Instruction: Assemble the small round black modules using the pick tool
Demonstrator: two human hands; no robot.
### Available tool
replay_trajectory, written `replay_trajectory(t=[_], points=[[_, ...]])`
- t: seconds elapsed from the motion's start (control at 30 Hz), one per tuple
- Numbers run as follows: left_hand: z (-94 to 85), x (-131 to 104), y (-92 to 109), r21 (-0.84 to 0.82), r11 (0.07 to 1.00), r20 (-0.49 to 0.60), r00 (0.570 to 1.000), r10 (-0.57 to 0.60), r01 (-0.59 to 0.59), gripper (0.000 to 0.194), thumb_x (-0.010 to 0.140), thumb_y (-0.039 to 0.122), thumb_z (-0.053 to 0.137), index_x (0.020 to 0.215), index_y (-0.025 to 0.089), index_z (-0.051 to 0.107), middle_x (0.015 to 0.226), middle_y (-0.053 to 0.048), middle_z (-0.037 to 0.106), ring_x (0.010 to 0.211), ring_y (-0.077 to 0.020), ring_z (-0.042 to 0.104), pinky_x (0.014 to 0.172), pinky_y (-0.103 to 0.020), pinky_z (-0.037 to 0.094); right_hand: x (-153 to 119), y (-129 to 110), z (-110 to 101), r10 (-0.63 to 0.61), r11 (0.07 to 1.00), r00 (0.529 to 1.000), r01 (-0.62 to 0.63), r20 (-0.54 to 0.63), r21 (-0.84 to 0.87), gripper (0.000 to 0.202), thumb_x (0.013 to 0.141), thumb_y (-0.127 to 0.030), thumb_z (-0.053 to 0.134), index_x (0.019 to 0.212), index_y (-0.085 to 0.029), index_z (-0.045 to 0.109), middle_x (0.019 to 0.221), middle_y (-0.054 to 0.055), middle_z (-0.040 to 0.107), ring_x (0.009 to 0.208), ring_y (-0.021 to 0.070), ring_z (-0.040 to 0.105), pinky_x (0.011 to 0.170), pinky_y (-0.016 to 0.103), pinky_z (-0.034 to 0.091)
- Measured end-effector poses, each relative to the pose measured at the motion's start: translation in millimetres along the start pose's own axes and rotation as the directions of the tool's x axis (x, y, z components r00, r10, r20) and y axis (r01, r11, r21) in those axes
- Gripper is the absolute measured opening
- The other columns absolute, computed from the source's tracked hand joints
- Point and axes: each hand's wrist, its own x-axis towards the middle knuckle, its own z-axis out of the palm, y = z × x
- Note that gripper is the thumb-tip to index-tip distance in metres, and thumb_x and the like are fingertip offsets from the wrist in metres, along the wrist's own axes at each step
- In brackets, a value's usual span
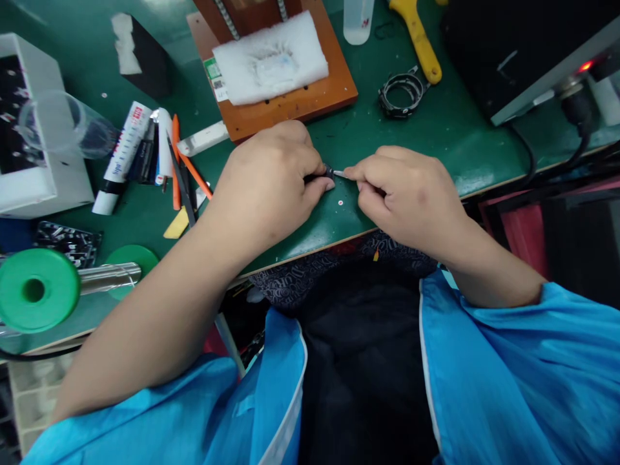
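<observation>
Pinched between the thumb and fingers of my left hand [278,181] is a small black part [329,172], mostly hidden by the fingertips. My right hand [409,187] is closed around a thin pointed metal tool, perhaps tweezers [340,174], whose tip reaches the black part. Both hands rest low over the green table near its front edge. Just below the tool lies a tiny white ring [340,203]. Beyond my right hand sits a black watch case frame [401,95].
An orange-brown stand [290,103] carries a white foam pad [271,61]. To the left lie a glue tube [122,155], a clear cup [92,132], orange-handled tools [175,161] and a green solder spool [39,290]. At right stand a yellow-handled tool [419,42] and a black powered box [523,55].
</observation>
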Motion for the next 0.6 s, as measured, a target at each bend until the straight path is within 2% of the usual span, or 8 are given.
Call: replay_trajectory(t=[0.27,0.6], points=[[0.8,0.9,0.7,0.037,0.999,-0.012,1.0,0.02,-0.02,0.022,0.11,0.043,0.075,0.1,0.032,0.091,0.125,-0.014,0.086,0.128,-0.0456,0.084,0.111,-0.067,0.067,0.8,1.1,-0.7,-0.007,1.0,1.0,0.007,-0.001,-0.021,0.041,0.122,-0.018,0.054,0.135,-0.024,0.092,0.13,0.014,0.093,0.122,0.0359,0.085,0.095,0.047,0.059],[-0.9,0.7,0.6,0.057,0.998,-0.022,0.999,0.036,-0.035,0.022,0.111,0.044,0.075,0.101,0.032,0.092,0.127,-0.013,0.087,0.127,-0.0448,0.084,0.108,-0.066,0.068,3.9,-3.1,-3.8,0.005,0.999,0.999,-0.002,0.048,-0.044,0.039,0.121,-0.016,0.055,0.134,-0.022,0.092,0.135,0.016,0.095,0.13,0.0395,0.089,0.099,0.05,0.063]])
